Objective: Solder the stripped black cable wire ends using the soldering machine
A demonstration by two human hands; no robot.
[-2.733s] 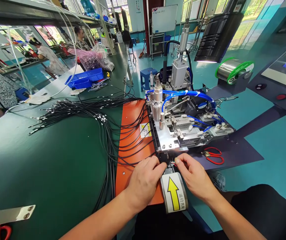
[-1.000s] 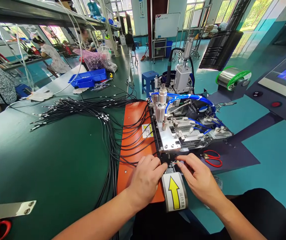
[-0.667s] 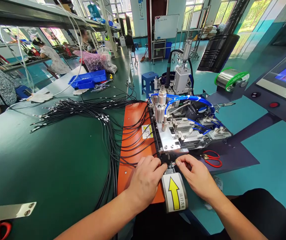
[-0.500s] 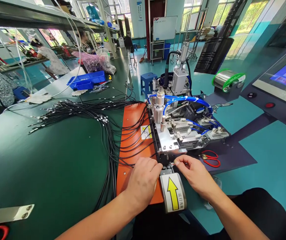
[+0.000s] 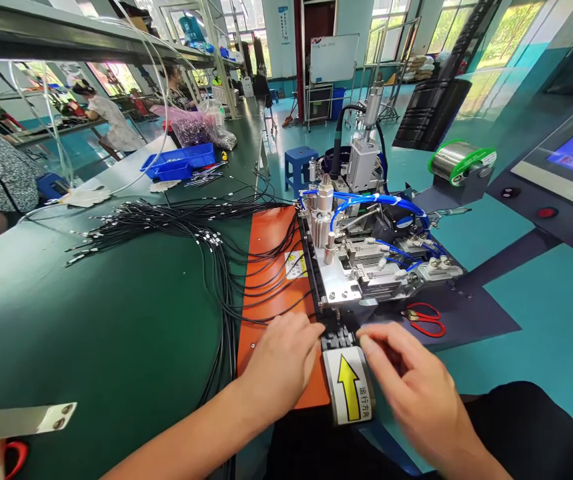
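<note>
My left hand (image 5: pixel 289 350) is closed at the left side of a small conveyor of dark metal fixtures (image 5: pixel 339 339). A black cable (image 5: pixel 261 321) runs across the orange plate (image 5: pixel 279 297) into its fingers, whose tips are partly hidden. My right hand (image 5: pixel 411 373) is just right of the fixtures, thumb and index finger pinched close together. What lies between them, if anything, is too small to make out. Below the fixtures is a curved guard (image 5: pixel 349 387) with a yellow arrow. A machine with metal cylinders (image 5: pixel 323 223) and blue air hoses stands beyond my hands.
A bundle of black cables (image 5: pixel 156 223) lies on the green table (image 5: pixel 166 313). Red-handled cutters (image 5: pixel 423 319) rest right of the machine. Farther off are a solder wire spool (image 5: pixel 462 162), a blue tray (image 5: pixel 179 161) and a control panel (image 5: pixel 566 200). Other people sit at the left.
My right hand has drawn back to the right and turned, its fingertips now off the fixtures. My left hand has stayed nearly in place. The view has shifted slightly.
</note>
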